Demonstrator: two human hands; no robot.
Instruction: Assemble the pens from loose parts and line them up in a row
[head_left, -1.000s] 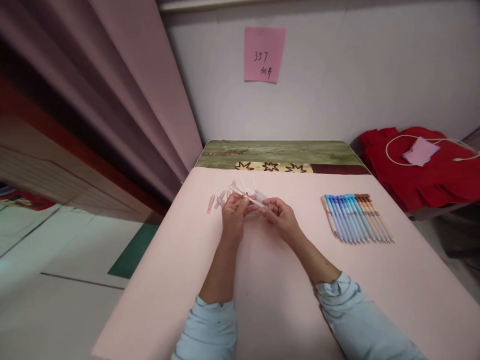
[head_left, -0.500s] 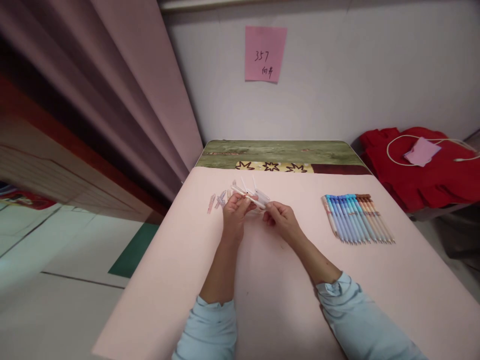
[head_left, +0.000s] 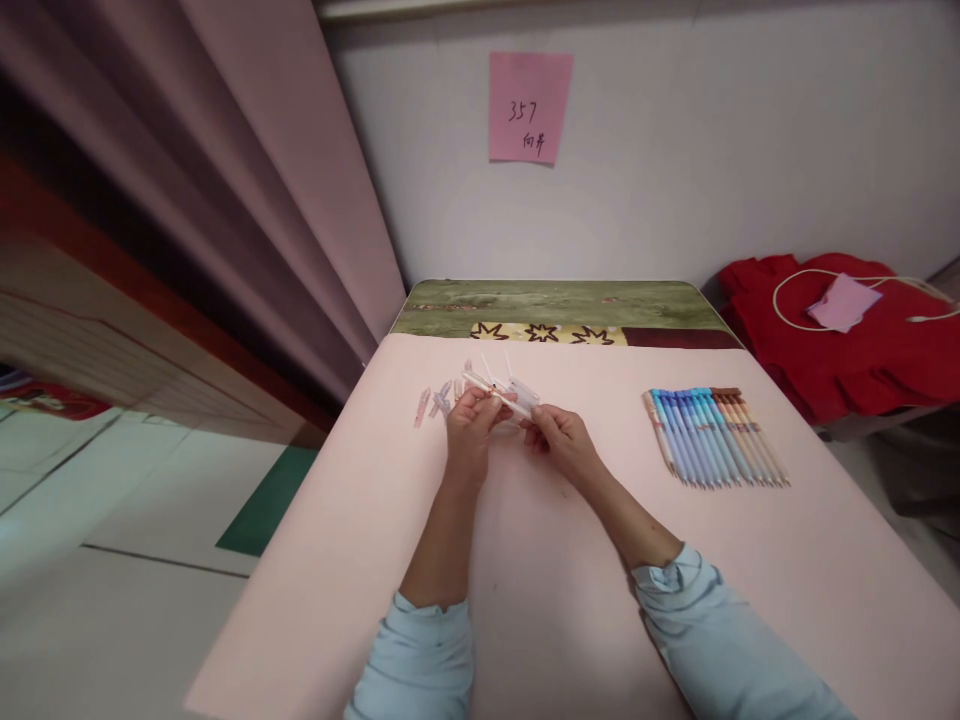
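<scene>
Over the middle of a pink-covered table (head_left: 540,590), both my hands hold one thin white pen part (head_left: 495,392). My left hand (head_left: 468,436) grips its left portion, and my right hand (head_left: 561,437) pinches its right end. Just behind my hands lies a small heap of loose pen pieces (head_left: 442,398), pale pink, blue and clear. A tidy row of finished pens (head_left: 709,434), blue ones on the left and brownish ones on the right, lies to the right of my right hand.
A pink note (head_left: 529,107) with handwriting hangs on the white wall. A curtain (head_left: 247,190) falls along the left side. A red cloth (head_left: 840,340) with a white cord and pink paper lies to the right. A green patterned surface (head_left: 555,305) borders the table's far edge.
My right hand has slid slightly left along the pen part, toward my left hand. Nothing else moved.
</scene>
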